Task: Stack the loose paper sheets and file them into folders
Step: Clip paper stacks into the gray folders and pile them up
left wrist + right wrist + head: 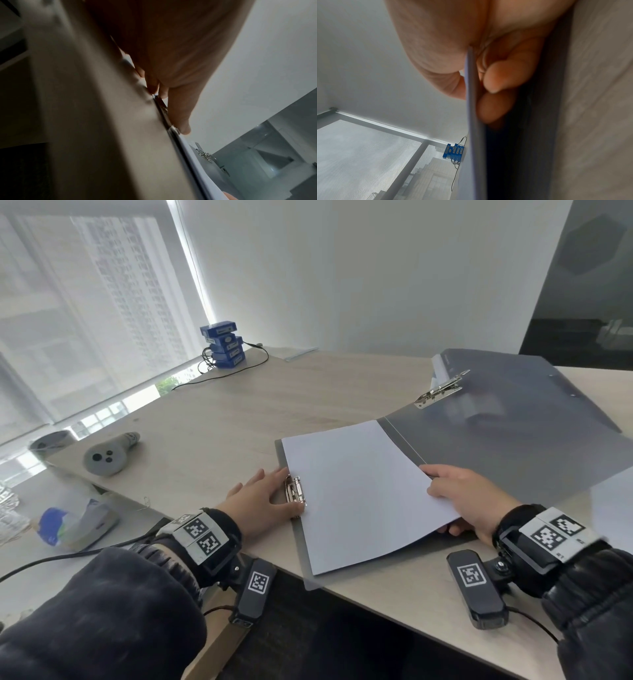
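wooden desk by a window: head view shows paper sheets on an open grey folder, long axis running 11 to 5 o'clock; left hand, fingers spread flat, presses the clip at 9 o'clock. left wrist view shows fingertips on that metal. only the right wrist view shows the right hand pinching the sheets' edge, thumb above, curled fingers beneath.

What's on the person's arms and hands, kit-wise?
Both hands, left hand and right hand, are bare. Dark sleeves reach the wrists. Each wrist wears a black strap with a white block of black square fiducial tags, plus a black cabled camera pod carrying another tag.
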A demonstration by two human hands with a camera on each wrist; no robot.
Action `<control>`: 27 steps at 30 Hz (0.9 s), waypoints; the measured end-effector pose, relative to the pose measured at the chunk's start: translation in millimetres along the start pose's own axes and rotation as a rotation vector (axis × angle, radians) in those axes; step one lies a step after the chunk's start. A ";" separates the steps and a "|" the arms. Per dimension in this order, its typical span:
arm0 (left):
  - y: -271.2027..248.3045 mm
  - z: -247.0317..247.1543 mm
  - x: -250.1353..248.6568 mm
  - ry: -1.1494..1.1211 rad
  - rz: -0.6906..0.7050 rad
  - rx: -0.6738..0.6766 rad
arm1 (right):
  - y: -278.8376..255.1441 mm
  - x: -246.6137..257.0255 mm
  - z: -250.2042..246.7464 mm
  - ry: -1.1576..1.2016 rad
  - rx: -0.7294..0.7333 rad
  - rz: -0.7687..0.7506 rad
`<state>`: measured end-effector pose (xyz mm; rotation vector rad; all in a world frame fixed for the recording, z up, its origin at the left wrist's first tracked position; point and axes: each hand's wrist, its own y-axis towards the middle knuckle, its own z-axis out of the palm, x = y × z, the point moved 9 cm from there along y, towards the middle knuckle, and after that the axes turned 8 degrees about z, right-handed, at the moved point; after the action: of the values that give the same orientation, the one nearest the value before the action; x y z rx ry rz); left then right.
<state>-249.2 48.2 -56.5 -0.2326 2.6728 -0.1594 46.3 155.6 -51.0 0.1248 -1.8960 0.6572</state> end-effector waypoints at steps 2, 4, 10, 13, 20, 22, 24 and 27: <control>-3.5 -1.6 -3.5 0.007 0.001 -0.003 | 0.7 -0.7 -0.7 0.001 -0.002 0.000; -6.7 -3.7 -6.6 0.014 -0.005 0.001 | 1.0 -1.3 -1.4 -0.004 -0.007 0.002; -11.5 -3.6 -7.7 0.000 -0.009 -0.014 | 0.1 -2.8 -3.2 0.003 -0.019 0.012; -12.6 -2.4 -7.8 -0.033 -0.028 -0.015 | -1.2 -3.2 -4.2 0.012 -0.032 0.016; -14.8 -12.5 -29.3 -0.190 -0.011 -0.079 | -14.5 0.0 -2.8 0.009 -0.030 0.048; -20.6 -20.2 -53.7 -0.210 0.072 -0.185 | -18.1 -3.3 -7.5 0.029 -0.046 0.072; -27.8 -19.7 -85.3 -0.255 0.171 -0.228 | -22.8 -9.0 -17.9 -0.011 -0.092 0.085; -33.2 -2.5 -137.4 -0.402 0.287 -0.165 | -37.7 -14.0 -43.1 -0.086 -0.173 0.039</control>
<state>-124.2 41.9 9.3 0.0657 2.2859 0.1811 102.1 142.3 -37.1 0.0051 -2.0338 0.5184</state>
